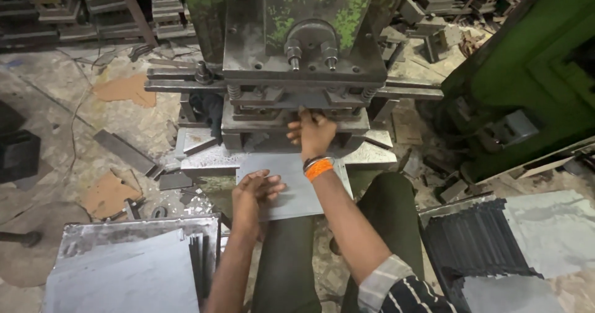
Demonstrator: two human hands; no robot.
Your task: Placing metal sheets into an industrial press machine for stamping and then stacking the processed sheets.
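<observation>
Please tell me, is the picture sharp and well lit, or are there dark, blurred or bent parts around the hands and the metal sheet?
Head view: soft, even light; the right hand, left hand and grey metal sheet read clearly, only slightly soft. The press opening beyond the fingers is dark. Edges bend outward from the wide lens; corners are dimmer.

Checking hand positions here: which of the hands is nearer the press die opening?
Right. The right hand reaches into the press die opening; the left hand rests farther back on the metal sheet.

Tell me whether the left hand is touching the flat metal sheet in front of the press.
Touching. The head view shows the left hand lying palm-down on the grey metal sheet, fingers spread across its surface.
</observation>
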